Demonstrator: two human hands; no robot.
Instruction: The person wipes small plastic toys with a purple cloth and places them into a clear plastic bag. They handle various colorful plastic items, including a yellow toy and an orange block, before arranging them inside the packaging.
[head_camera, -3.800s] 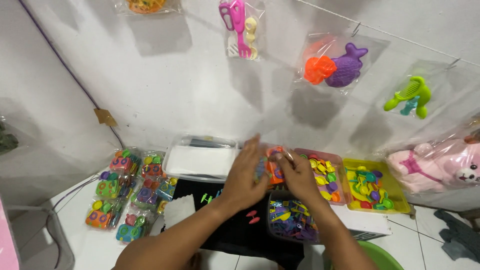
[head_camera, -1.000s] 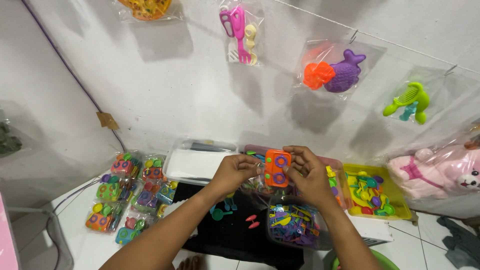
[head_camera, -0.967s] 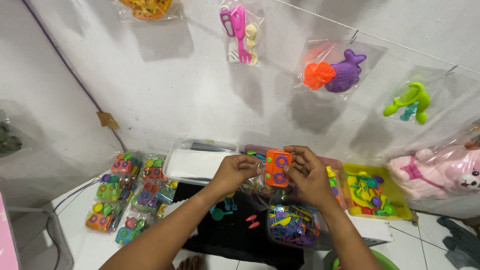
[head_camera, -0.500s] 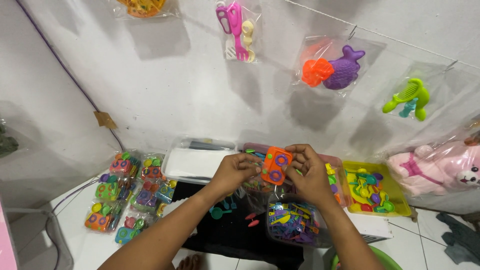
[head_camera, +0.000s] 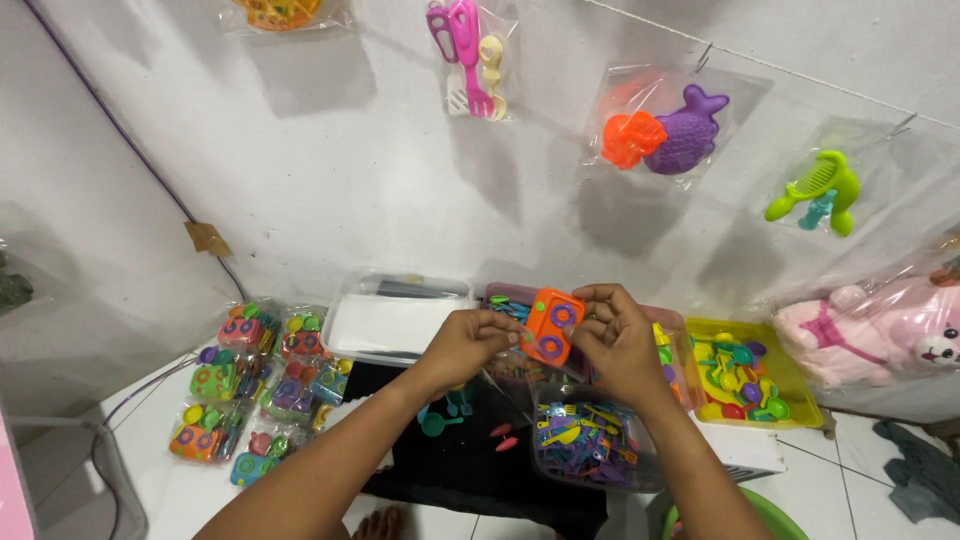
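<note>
Nearest, clear tub of purple utensils (head_camera: 590, 445) on black mat (head_camera: 470, 470). Above it, left hand (head_camera: 470, 342) and right hand (head_camera: 620, 335) together pinch orange toy stove (head_camera: 553, 325), fingers closed on its edges, held mid-air over bins. Likely step: fitting or checking stove part; next move would need steady two-finger grip, fine alignment. Stove: small, boxy, purple ring burners, green knob. Farther: white lidded box (head_camera: 395, 320), bagged toys on wall.

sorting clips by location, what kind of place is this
Probably a small home workshop for packing cheap plastic toys. Bagged toys hang on the white wall, filled packets lie on the tiled floor, and trays of loose parts sit by both hands, which hold an orange toy.
</note>
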